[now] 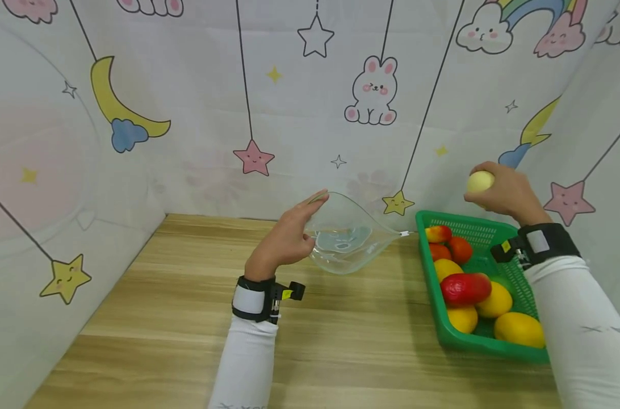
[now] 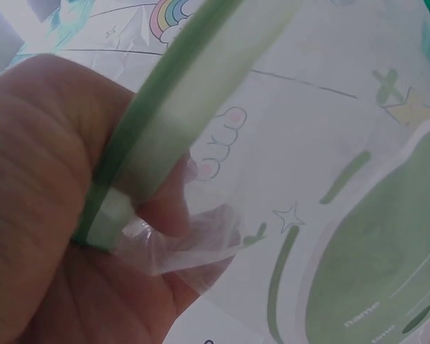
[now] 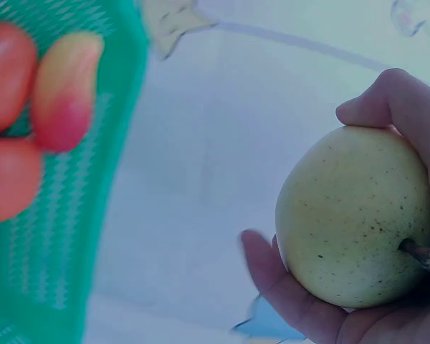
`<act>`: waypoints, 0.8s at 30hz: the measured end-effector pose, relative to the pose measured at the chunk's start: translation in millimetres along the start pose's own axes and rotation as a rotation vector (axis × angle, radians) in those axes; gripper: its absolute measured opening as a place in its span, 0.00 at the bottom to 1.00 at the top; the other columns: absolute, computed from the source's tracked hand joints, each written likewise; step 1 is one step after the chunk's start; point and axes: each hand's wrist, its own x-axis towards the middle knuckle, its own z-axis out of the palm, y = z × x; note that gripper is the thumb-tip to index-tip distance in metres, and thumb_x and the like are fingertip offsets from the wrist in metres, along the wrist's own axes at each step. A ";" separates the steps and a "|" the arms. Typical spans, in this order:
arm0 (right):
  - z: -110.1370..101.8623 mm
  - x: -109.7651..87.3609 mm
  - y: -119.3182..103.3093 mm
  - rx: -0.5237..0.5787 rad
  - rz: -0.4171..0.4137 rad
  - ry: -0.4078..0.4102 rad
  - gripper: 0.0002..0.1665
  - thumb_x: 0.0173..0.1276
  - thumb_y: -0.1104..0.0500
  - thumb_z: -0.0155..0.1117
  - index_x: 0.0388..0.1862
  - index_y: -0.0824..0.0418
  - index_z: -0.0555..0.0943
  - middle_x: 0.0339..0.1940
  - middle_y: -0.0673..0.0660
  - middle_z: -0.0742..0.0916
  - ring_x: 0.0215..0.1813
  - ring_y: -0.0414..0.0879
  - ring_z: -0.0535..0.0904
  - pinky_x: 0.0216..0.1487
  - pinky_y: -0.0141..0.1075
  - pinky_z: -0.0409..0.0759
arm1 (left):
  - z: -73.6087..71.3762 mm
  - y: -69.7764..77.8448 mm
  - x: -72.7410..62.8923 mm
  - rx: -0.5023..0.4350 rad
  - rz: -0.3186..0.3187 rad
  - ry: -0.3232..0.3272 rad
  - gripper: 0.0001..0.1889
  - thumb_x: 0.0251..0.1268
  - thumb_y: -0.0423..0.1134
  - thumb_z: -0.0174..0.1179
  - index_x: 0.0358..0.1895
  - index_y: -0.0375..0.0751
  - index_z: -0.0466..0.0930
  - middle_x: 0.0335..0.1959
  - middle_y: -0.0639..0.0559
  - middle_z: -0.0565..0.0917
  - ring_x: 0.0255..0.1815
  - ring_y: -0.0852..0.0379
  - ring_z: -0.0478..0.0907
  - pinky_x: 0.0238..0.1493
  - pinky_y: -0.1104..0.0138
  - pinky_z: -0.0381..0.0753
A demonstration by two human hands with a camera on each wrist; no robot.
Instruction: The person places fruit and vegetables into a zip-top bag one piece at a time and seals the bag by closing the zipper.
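— From where you're standing, what's the left hand [image 1: 284,236] up to?
— It grips the rim of a clear bag [image 1: 346,255], thumb on one side and fingers on the other, close together over the green edging [image 2: 165,93]. The bag's mouth bulges wide, and a white tab [image 1: 404,233] at its right end sits just beside the basket [image 1: 494,348].
— Any printing on the plastic?
— A large green shape [image 2: 376,247], with small words low on it; I can make out "name".
— And the right hand [image 1: 509,193]?
— Raised near the patterned cloth [image 1: 187,113] at the back, curled round a pale yellow fruit [image 1: 480,182], opened only as far as the fruit's width. It's round, finely speckled, and its short brown stem [image 3: 423,254] points toward the palm.
— So that fruit's in the air?
— Yes, higher than the basket and well apart from the bag.
— What's in the basket?
— A long red fruit [image 1: 465,288] resting among several yellow ones [image 1: 519,329], then two orange-red ones [image 1: 460,250] and a red-and-yellow one [image 1: 438,233] by the far left corner. The sleeve hides part of the right side.
— And it stands on the desk [image 1: 340,352]?
— On the right of it, yes, green and slatted. Whether the bag touches the wood, I can't tell.
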 end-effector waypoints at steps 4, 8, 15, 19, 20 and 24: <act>-8.7 0.4 -31.0 -0.003 -0.076 0.072 0.30 0.59 0.50 0.67 0.60 0.59 0.77 0.48 0.69 0.81 0.43 0.62 0.73 0.29 0.47 0.72 | 0.1 0.7 0.8 0.004 0.000 -0.005 0.45 0.51 0.18 0.50 0.79 0.40 0.58 0.82 0.52 0.57 0.81 0.50 0.57 0.28 0.69 0.64; -17.4 -3.1 -63.8 0.009 -0.158 0.132 0.28 0.58 0.51 0.68 0.58 0.58 0.78 0.49 0.67 0.82 0.45 0.62 0.72 0.32 0.49 0.70 | -0.1 1.7 2.2 0.017 -0.001 -0.007 0.45 0.51 0.18 0.49 0.79 0.40 0.58 0.82 0.52 0.57 0.81 0.50 0.58 0.28 0.69 0.64; -27.5 -18.6 -120.2 0.016 -0.336 0.174 0.28 0.58 0.52 0.70 0.57 0.57 0.79 0.50 0.64 0.83 0.46 0.59 0.73 0.34 0.47 0.73 | 0.3 2.2 2.9 0.016 -0.008 -0.005 0.46 0.50 0.18 0.49 0.80 0.40 0.57 0.83 0.51 0.57 0.80 0.49 0.59 0.30 0.68 0.66; -30.3 -30.4 -149.4 0.055 -0.442 0.185 0.26 0.56 0.56 0.71 0.56 0.58 0.80 0.52 0.62 0.84 0.47 0.57 0.74 0.37 0.47 0.76 | 1.3 1.1 2.5 0.015 -0.006 -0.003 0.46 0.50 0.18 0.48 0.80 0.40 0.56 0.83 0.51 0.56 0.81 0.50 0.57 0.31 0.68 0.66; -30.5 -33.2 -156.2 0.066 -0.469 0.188 0.26 0.56 0.57 0.72 0.55 0.58 0.81 0.53 0.61 0.84 0.48 0.56 0.75 0.38 0.47 0.77 | 1.6 1.0 2.4 0.015 -0.006 -0.004 0.46 0.50 0.17 0.48 0.80 0.40 0.56 0.83 0.51 0.56 0.81 0.50 0.57 0.31 0.68 0.66; -28.8 -45.5 -181.8 0.119 -0.563 0.168 0.26 0.53 0.60 0.73 0.54 0.58 0.82 0.54 0.59 0.85 0.50 0.55 0.77 0.39 0.50 0.82 | 2.1 1.7 2.1 0.012 -0.010 -0.008 0.46 0.51 0.17 0.47 0.80 0.41 0.56 0.83 0.52 0.55 0.81 0.50 0.57 0.32 0.68 0.67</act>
